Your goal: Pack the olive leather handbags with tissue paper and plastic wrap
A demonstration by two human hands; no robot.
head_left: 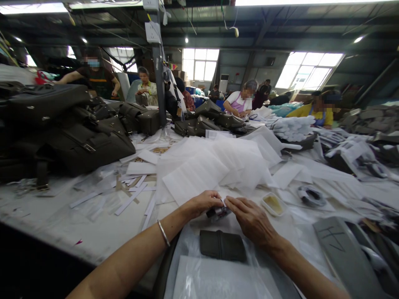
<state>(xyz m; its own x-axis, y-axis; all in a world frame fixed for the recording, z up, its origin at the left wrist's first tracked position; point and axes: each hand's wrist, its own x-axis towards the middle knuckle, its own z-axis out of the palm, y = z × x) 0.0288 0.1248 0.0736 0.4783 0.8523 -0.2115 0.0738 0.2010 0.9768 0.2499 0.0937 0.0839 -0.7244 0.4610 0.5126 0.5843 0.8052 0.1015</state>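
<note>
Where left hand adjoins right hand: small dark item, just below left fingertips, pinched; right grip indeterminate.

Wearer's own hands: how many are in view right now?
2. The left hand is at the left of a small dark item; the right hand is at its right. Neither is fully hidden, though some fingers are.

2 hands (bangle on left wrist) on a small dark item.
</note>
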